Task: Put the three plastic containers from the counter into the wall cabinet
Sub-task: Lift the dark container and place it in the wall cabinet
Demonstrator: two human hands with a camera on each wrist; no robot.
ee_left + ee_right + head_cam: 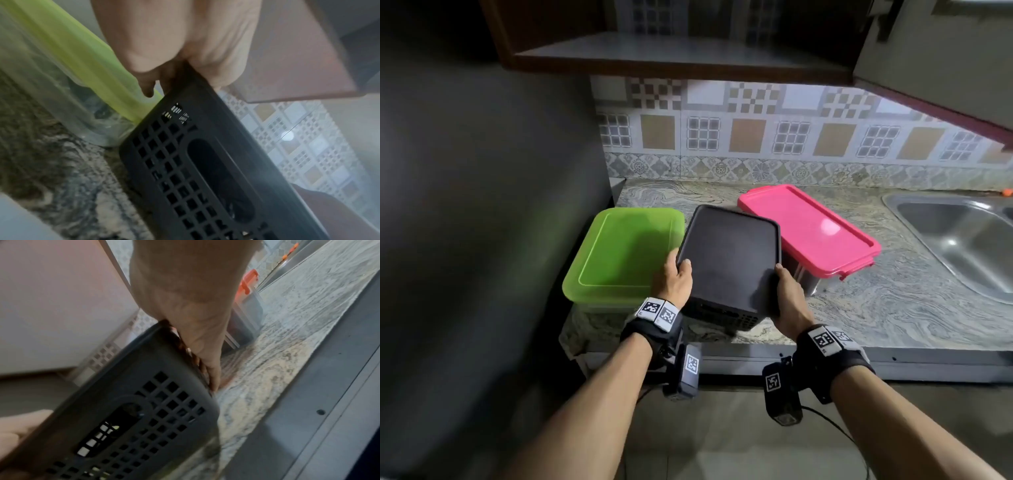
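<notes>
Three containers are on the marble counter (893, 308). The black container (729, 260), with a flat lid and latticed walls (185, 170), is tilted up at its near end. My left hand (674, 277) grips its left near corner, thumb on the lid. My right hand (789, 294) grips its right near corner, fingers down along the side wall (205, 369). The green-lidded clear container (623, 253) stands just to the left, touching the black one (135, 120). The pink-lidded container (808, 229) lies behind and to the right. The wall cabinet (671, 54) hangs open above, its shelf bare.
A steel sink (962, 240) is set in the counter at the right. The open cabinet door (935, 61) hangs at upper right. A dark wall (482, 188) closes the left side. Patterned tiles (756, 133) back the counter.
</notes>
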